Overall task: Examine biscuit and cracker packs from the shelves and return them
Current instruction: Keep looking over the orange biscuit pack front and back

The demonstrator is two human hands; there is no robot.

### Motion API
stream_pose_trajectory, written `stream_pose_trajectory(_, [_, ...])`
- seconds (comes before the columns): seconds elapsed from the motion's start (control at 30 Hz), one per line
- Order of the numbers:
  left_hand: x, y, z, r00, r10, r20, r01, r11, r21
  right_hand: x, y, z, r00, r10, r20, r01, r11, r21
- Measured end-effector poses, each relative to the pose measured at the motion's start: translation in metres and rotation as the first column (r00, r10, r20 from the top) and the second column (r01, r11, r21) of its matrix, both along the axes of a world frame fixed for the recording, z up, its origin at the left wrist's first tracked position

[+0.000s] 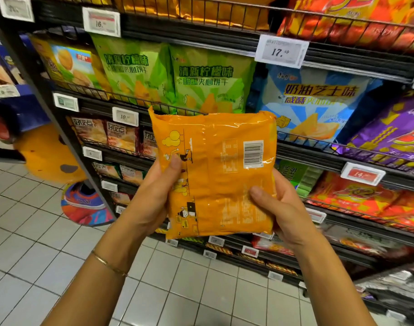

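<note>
Left hand [154, 198]: gripping the left edge of the orange pack [220, 175], thumb lying across its face.
Right hand [286, 215]: clamping its lower right corner, thumb pressing on top.
Forearms [95, 278]: reaching up from below the pack.

Bright, even light falls from above, with soft shadows under the shelves [189, 35]. Glare streaks the glossy top of the orange pack [215, 175], which is sharp at frame centre. The edges bow with wide-angle distortion, and the lower right and far left smear into blur.
</note>
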State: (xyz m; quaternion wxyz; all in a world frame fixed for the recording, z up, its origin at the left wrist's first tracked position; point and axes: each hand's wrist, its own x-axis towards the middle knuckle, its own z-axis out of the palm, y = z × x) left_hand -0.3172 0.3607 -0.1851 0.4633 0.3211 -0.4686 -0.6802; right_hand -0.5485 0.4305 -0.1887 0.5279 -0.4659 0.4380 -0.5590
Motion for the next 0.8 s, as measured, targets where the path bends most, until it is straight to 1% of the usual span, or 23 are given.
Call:
stream_pose_trajectory(0.13, [-0.005, 0.009, -0.008, 0.998, 0.064, -0.022, -0.064, 0.998, -0.019, 0.003, 0.001, -0.006, 1.000, 0.026, -0.002, -0.026, 0.998, 0.057])
stream_pose_trajectory(0.2, [-0.008, 0.014, -0.011, 0.995, 0.095, -0.024, -0.096, 0.995, -0.020, 0.000, 0.003, -0.006, 0.999, 0.026, 0.020, -0.027, 0.997, 0.070])
stream_pose_trajectory(0.27, [-0.010, 0.017, -0.012, 0.992, 0.122, 0.000, -0.122, 0.992, -0.042, -0.005, 0.004, -0.005, 1.000, -0.009, 0.025, 0.008, 0.998, 0.055])
stream_pose_trajectory(0.33, [-0.014, 0.020, -0.014, 0.988, 0.145, 0.056, -0.139, 0.985, -0.100, -0.011, 0.005, -0.001, 0.998, -0.069, -0.013, 0.070, 0.997, 0.041])
stream_pose_trajectory(0.4, [-0.018, 0.025, -0.012, 0.989, 0.123, 0.081, -0.110, 0.983, -0.147, -0.016, 0.007, 0.003, 0.994, -0.112, -0.017, 0.112, 0.993, 0.043])
stream_pose_trajectory(0.5, [-0.025, 0.032, -0.006, 0.990, 0.078, 0.116, -0.056, 0.981, -0.185, -0.024, 0.014, 0.005, 0.986, -0.162, 0.043, 0.161, 0.987, 0.013])
stream_pose_trajectory(0.63, [-0.033, 0.040, 0.012, 0.987, 0.050, 0.151, -0.013, 0.971, -0.237, -0.031, 0.026, 0.005, 0.974, -0.158, 0.165, 0.163, 0.987, -0.014])
stream_pose_trajectory(0.8, [-0.037, 0.053, 0.024, 0.981, 0.049, 0.186, 0.003, 0.964, -0.265, -0.035, 0.036, 0.013, 0.958, -0.154, 0.241, 0.166, 0.985, -0.034])
